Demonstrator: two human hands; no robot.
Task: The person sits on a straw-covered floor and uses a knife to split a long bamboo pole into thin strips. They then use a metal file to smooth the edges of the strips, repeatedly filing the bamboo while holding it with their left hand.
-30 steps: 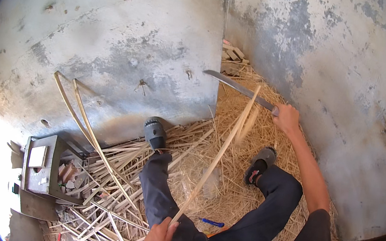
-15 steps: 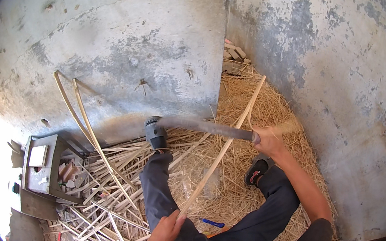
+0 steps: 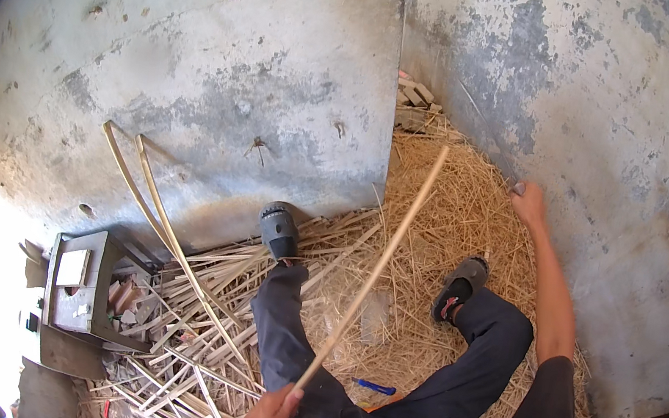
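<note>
- Head view: left hand (image 3: 267, 416) low near the lap, fingers curled shut around the near end of a long pale cane strip (image 3: 377, 271).
- Strip slanted up and away over the straw (image 3: 452, 225), passing between the two legs, its far tip free in the air near the wall corner.
- Right hand (image 3: 529, 204) raised at arm's length beside the right wall, fingers wrapped tight on a handle. Only a thin, blurred blade (image 3: 490, 137) to be made out above it, well apart from the strip.
- Probably a chopping or paring stroke along the strip, so best to keep the left grip firm and low, far from where the edge lands.
- Worth steadying the strip before the blade comes down; a wavering free tip means a glancing cut.
- Better to aim the stroke away from the body and off the line of the left shoe (image 3: 278, 231) and right shoe (image 3: 460, 287), both close beneath the strip.
- Advisable to meet the cane at a shallow angle, following the grain, not across it.
- Loose split strips (image 3: 185, 359) heaped by the left leg, with two bent canes against the left wall (image 3: 239, 93) and a grey box (image 3: 80, 284) beside them: sensible to keep the swing clear of that clutter.
</note>
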